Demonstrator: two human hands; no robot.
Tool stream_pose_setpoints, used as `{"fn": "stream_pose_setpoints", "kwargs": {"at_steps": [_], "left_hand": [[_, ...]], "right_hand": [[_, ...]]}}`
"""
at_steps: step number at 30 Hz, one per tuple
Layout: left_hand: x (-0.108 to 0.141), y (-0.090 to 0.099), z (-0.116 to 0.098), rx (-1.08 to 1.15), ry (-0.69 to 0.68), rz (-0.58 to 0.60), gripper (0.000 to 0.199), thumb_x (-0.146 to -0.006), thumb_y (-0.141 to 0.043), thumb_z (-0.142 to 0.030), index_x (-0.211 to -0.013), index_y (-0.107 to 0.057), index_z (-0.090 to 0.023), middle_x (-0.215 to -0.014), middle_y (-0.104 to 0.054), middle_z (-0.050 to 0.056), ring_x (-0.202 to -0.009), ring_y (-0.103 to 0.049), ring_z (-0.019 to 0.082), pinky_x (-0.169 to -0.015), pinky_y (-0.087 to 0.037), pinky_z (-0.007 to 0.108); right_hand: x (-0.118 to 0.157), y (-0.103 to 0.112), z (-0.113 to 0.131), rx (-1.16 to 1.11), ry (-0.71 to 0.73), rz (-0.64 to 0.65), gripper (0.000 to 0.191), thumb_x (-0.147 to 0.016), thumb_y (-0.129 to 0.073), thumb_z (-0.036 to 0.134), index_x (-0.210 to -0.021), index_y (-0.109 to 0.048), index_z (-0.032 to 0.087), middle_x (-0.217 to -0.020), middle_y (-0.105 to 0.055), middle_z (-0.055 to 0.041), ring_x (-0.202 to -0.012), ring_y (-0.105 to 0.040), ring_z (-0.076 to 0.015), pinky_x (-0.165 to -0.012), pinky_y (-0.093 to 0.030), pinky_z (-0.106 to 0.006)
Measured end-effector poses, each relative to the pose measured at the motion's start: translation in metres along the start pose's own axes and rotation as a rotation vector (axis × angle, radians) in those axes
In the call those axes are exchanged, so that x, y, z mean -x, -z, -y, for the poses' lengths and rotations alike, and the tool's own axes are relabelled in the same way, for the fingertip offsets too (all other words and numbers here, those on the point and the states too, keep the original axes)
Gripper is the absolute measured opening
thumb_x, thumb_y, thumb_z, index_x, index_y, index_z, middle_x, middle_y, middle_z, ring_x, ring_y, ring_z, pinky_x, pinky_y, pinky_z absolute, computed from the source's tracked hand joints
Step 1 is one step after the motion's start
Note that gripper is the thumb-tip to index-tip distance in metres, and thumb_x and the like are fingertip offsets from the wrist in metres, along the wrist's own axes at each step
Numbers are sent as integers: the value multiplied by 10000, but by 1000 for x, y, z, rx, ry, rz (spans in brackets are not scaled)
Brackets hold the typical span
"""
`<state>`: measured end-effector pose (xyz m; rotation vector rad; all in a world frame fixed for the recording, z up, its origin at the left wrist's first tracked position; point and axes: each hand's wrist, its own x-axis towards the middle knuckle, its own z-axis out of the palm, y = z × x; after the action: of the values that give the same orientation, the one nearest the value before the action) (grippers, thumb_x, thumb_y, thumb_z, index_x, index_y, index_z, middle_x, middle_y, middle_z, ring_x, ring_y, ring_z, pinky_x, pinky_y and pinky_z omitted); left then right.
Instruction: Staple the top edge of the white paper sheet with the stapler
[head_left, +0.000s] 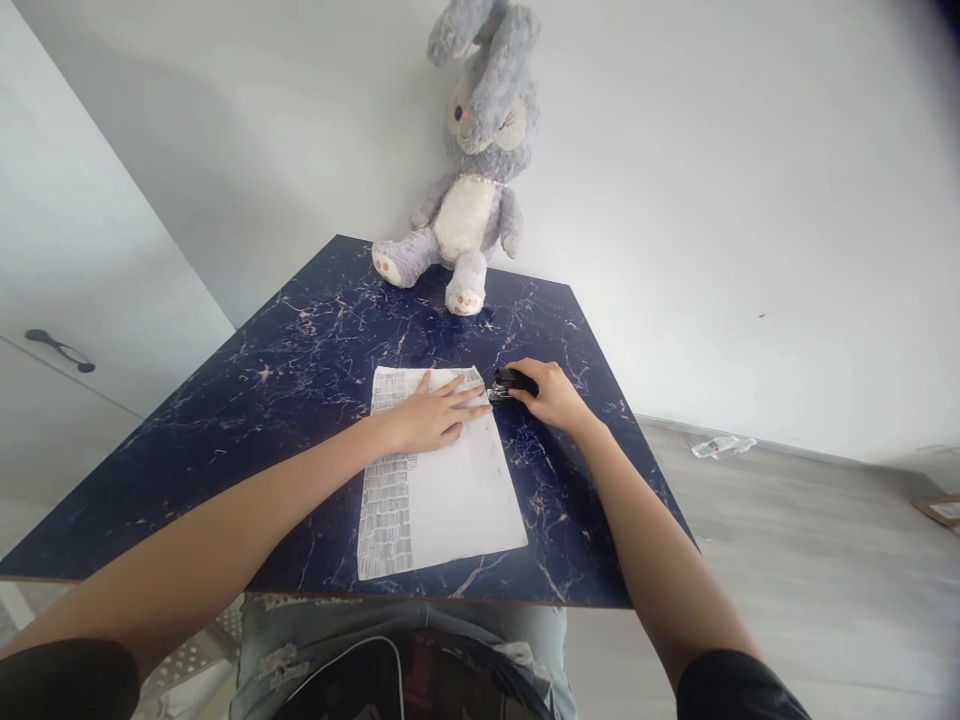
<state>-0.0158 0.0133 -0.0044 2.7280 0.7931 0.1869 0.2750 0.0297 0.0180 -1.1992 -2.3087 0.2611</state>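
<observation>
White paper (465, 500), printed with grey text blocks down its left side, lies flat on the dark blue marbled table (300, 360). Across its upper part rests my left hand (435, 415), palm down with fingers spread. My right hand (551, 393) grips a black stapler (510, 380) just off the sheet's upper right edge. The stapler's front end points left, at or very near that edge; I cannot tell whether the paper is between its jaws. Whether the paper is one sheet or a stack is unclear.
A grey plush rabbit (469, 210) sits at the table's far end against the white wall (712, 200). At the left stands a white cabinet with a dark handle (60, 350). Clear plastic packaging (722, 446) lies on the floor at right.
</observation>
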Motion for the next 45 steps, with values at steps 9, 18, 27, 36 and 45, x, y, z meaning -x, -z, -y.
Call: {"fn": "stream_pose_setpoints", "kwargs": {"at_steps": [9,18,27,36,45], "left_hand": [[-1,4,-15,-41,39,38,588,-1114,-297,-366,-1693,-199,-341,-1767,-165,14,-1640,-112,323,-1272,-55,690],[3,7,-12,-91,3,47,515,-1131,-308,-392,-1644,-321,-430,-1761,-203,10,-1628,-184,318,-1258,-115,694],[0,3,-14,-136,41,30,523,-1118,-353,-434,-1635,-298,-492,-1764,-194,-9,-1625,-151,382,-1230,-119,752],[-2,0,-16,-72,110,14,501,-1106,-405,-454,-1603,-372,-507,-1778,65,-48,-1627,43,428,-1245,-71,745],[-10,-9,-30,-16,127,33,538,-1101,-415,-490,-1631,-322,-484,-1774,91,-3,-1621,83,423,-1246,-21,746]], "right_hand": [[4,10,15,-20,36,122,276,-903,-688,173,-1173,-670,228,-1094,-753,-70,-992,-698,-260,-893,-501,-389],[4,2,15,7,-68,82,246,-869,-674,138,-1103,-647,208,-1036,-731,-58,-932,-670,-232,-828,-464,-330],[2,0,28,-46,-63,86,188,-896,-701,231,-1074,-644,206,-1003,-716,-47,-887,-643,-210,-789,-439,-298],[-6,-24,44,161,-332,-115,512,-1126,-325,431,-756,-604,214,-811,-698,-55,-732,-622,-183,-657,-332,-302],[-15,-34,51,300,-396,-108,544,-1130,-314,370,-727,-634,197,-802,-721,-74,-722,-648,-183,-651,-321,-310]]}}
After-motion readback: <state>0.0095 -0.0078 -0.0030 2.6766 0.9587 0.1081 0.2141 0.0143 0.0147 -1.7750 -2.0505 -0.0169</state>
